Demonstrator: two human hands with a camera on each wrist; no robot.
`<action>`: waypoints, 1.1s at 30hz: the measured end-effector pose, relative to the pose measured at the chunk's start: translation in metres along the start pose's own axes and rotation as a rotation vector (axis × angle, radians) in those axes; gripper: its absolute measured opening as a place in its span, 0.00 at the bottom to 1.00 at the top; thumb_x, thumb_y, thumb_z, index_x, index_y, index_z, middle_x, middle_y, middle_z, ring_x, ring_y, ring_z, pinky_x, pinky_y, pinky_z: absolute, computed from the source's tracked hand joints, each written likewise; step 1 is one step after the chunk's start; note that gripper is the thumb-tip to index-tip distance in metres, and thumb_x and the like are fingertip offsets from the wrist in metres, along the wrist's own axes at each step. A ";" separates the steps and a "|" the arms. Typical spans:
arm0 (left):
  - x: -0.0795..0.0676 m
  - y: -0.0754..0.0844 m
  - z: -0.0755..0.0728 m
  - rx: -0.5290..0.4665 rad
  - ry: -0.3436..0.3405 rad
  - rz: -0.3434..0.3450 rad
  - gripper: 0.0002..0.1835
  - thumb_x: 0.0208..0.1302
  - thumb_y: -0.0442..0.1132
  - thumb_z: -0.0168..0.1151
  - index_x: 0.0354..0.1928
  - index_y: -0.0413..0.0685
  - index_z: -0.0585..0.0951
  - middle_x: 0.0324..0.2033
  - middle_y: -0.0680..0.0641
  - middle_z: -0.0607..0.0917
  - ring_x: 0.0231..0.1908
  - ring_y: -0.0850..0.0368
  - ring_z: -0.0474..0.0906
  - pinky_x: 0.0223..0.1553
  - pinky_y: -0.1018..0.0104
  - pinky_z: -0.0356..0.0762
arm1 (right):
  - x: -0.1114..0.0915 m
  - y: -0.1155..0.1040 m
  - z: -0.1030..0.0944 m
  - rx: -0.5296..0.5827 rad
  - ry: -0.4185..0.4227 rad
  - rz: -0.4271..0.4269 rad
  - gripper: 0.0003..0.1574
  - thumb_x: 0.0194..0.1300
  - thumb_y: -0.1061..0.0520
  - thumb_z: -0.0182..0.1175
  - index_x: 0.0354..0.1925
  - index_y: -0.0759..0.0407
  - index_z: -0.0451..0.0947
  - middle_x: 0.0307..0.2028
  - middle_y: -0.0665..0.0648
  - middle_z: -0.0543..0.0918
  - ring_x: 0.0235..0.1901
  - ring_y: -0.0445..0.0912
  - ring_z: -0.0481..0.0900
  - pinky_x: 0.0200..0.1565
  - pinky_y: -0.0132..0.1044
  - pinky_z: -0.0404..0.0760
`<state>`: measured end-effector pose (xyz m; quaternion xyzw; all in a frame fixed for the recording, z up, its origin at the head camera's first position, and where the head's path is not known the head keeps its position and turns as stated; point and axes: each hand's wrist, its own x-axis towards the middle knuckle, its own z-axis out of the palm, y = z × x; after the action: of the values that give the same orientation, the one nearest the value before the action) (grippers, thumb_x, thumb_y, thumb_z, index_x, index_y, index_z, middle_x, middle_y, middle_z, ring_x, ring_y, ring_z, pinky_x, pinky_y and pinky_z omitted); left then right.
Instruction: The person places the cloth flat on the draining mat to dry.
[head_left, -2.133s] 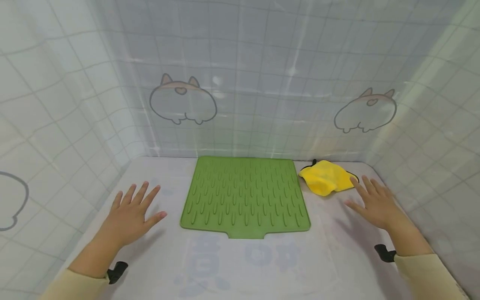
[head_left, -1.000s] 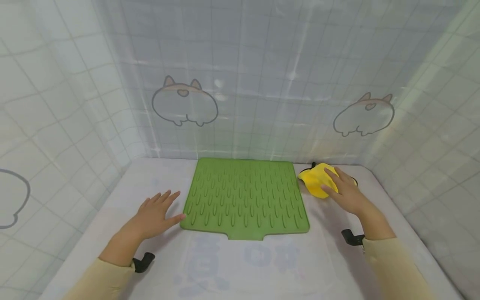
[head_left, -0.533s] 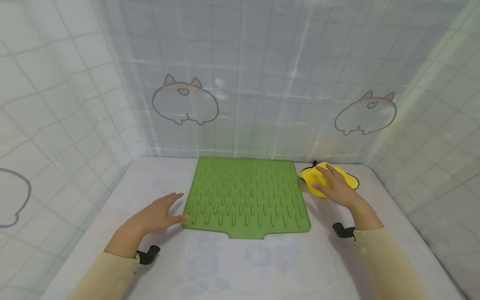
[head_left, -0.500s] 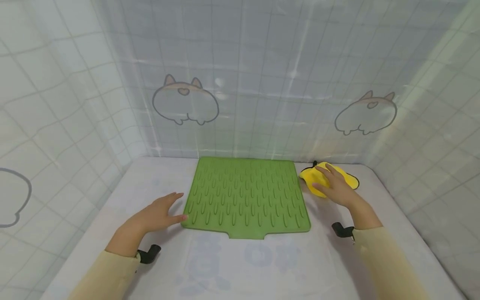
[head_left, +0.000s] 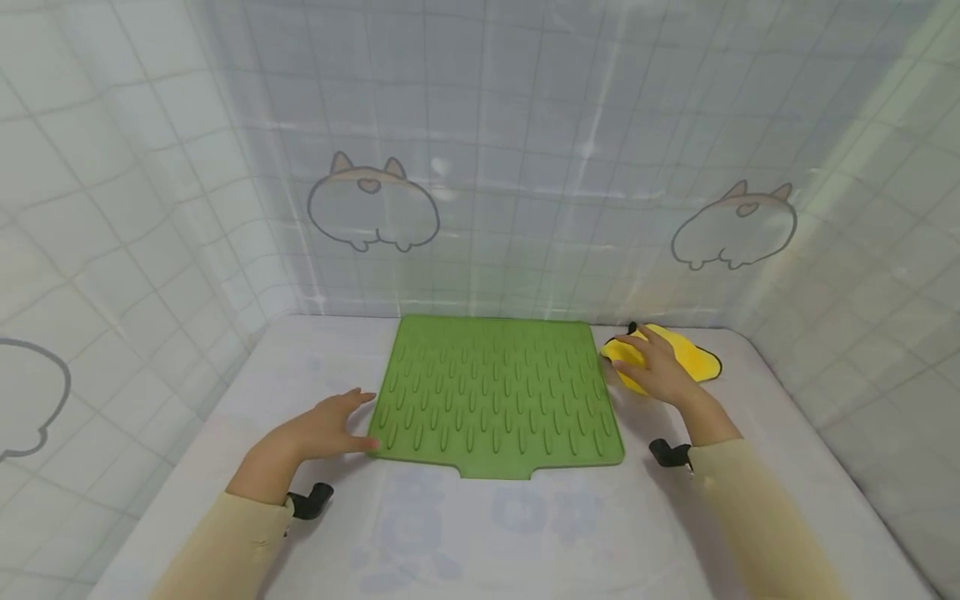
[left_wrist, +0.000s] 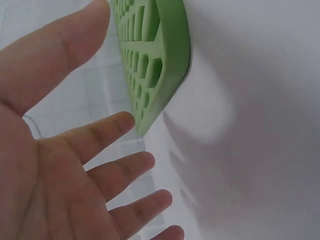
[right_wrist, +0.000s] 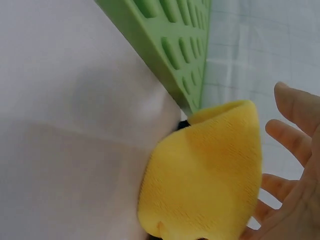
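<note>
On a white counter [head_left: 510,558] lies a green mat [head_left: 495,392], marked with rows of narrow ovals; its short tab points to six o'clock. A yellow cloth [head_left: 693,360] with black edging lies just beside it at about three o'clock, slightly toward two. The left hand [head_left: 326,429] is between eight and nine o'clock of the mat, fingers spread, thumb tip at the near corner; whether it touches, I cannot tell. The right hand [head_left: 658,371] is over the cloth with its fingers apart and loosely bent; contact is unclear. A grid-patterned sheet [head_left: 517,208] hangs at twelve o'clock.
</note>
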<state>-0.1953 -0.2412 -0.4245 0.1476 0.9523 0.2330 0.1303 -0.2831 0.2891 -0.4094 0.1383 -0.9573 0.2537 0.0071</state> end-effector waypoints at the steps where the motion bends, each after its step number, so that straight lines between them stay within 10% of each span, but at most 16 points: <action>1: 0.001 0.000 0.001 0.003 -0.006 -0.006 0.49 0.50 0.60 0.65 0.67 0.38 0.60 0.66 0.29 0.55 0.64 0.30 0.50 0.58 0.34 0.53 | 0.001 0.001 0.001 0.006 0.000 0.007 0.37 0.65 0.41 0.54 0.66 0.56 0.61 0.70 0.68 0.41 0.67 0.67 0.36 0.58 0.70 0.46; 33: 0.000 0.009 0.007 0.051 -0.048 -0.090 0.51 0.45 0.58 0.70 0.68 0.45 0.59 0.67 0.31 0.54 0.64 0.27 0.46 0.58 0.31 0.50 | 0.013 0.008 0.016 -0.004 0.120 0.051 0.21 0.63 0.53 0.60 0.52 0.63 0.76 0.60 0.70 0.66 0.61 0.66 0.59 0.60 0.61 0.56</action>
<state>-0.1915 -0.2310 -0.4264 0.1134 0.9602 0.1992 0.1597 -0.2970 0.2849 -0.4259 0.0984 -0.9589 0.2598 0.0585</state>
